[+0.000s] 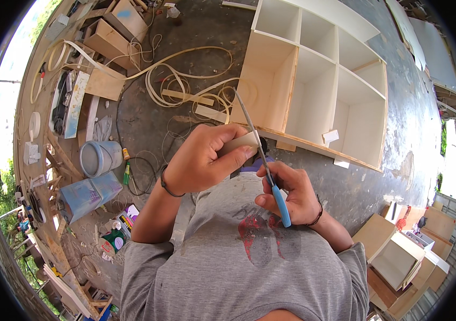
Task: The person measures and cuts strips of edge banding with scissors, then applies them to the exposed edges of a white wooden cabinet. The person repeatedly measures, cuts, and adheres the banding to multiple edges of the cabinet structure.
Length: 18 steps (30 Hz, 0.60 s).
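In front of my chest, my left hand is closed around a small pale piece, flat-sided like a short block or strip end. Thumb and fingers pinch it, and much of it is hidden in the palm. My right hand grips a file by its blue handle. The long, thin, tapered grey blade points up and to the left, away from me. It passes along the right end of the pale piece and looks to be against it.
A white and plywood cabinet with several compartments lies on the floor ahead. Coiled pale edging strip and wood offcuts lie left of it. A grey bucket and a blue container stand at left. Box-like panels are at lower right.
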Motion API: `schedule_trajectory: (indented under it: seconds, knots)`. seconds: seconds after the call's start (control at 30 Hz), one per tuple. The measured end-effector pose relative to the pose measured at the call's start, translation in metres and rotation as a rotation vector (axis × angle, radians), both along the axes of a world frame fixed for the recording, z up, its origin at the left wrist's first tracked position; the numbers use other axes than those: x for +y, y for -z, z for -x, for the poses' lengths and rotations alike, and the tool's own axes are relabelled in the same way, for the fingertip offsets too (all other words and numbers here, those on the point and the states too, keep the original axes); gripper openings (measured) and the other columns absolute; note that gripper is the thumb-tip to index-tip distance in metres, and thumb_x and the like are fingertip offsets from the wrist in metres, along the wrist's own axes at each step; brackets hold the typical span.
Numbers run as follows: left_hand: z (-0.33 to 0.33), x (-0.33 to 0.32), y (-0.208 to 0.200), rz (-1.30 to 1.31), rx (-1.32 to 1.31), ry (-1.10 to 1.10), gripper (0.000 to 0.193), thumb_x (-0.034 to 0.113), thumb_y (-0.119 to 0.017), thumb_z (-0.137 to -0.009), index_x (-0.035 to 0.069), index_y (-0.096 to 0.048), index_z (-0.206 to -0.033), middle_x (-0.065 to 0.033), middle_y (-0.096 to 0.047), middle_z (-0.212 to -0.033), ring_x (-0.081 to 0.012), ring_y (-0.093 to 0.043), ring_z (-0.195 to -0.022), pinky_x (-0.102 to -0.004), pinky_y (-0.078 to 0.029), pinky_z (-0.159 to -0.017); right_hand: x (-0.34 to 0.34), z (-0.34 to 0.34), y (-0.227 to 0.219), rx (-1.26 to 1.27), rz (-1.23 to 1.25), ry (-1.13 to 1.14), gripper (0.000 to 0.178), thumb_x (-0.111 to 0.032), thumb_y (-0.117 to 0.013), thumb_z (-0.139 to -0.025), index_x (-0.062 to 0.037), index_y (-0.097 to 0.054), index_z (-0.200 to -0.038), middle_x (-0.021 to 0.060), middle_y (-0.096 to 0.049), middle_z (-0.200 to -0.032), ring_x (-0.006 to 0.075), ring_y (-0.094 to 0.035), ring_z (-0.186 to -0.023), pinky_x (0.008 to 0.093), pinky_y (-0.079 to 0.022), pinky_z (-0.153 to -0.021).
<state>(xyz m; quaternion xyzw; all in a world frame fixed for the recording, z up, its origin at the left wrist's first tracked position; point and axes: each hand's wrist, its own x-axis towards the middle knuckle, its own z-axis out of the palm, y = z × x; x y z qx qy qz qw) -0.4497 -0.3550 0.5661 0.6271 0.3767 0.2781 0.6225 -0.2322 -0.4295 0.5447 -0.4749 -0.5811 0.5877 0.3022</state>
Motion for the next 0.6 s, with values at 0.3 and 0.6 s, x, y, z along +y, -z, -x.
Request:
schedule_trajectory:
  seconds: [0.3, 0.6]
  knots:
    - [0.0000, -0.0031, 0.0010, 0.017, -0.021, 0.013, 0.006, 0.004, -0.059, -0.092, -0.001, -0.063, -0.092, 0.0083, -0.048, -0.064, 0.0014, -0.036, -0.058, -0.0186, -0.027, -0.050, -0.0034, -0.0010, 0.0000, -0.002, -0.016, -0.001, 0.045, -0.026, -0.080, -0.075, 0.0010, -0.061, -0.106, 0.0005, -0.052, -0.062, 0.0079, -0.052, -0.057, 0.0238, -0.042, -0.054]
    - [-0.0002, -0.0061, -0.0052, 0.032, 0.020, 0.015, 0.008, 0.009, -0.061, -0.089, 0.001, -0.063, -0.089, 0.0022, -0.055, -0.066, -0.0026, -0.044, -0.061, -0.0211, -0.038, -0.053, -0.0080, -0.0028, -0.0022, -0.038, -0.042, -0.009, 0.045, -0.026, -0.081, -0.075, 0.0010, -0.061, -0.106, 0.0011, -0.053, -0.063, 0.0085, -0.053, -0.056, 0.0244, -0.042, -0.053]
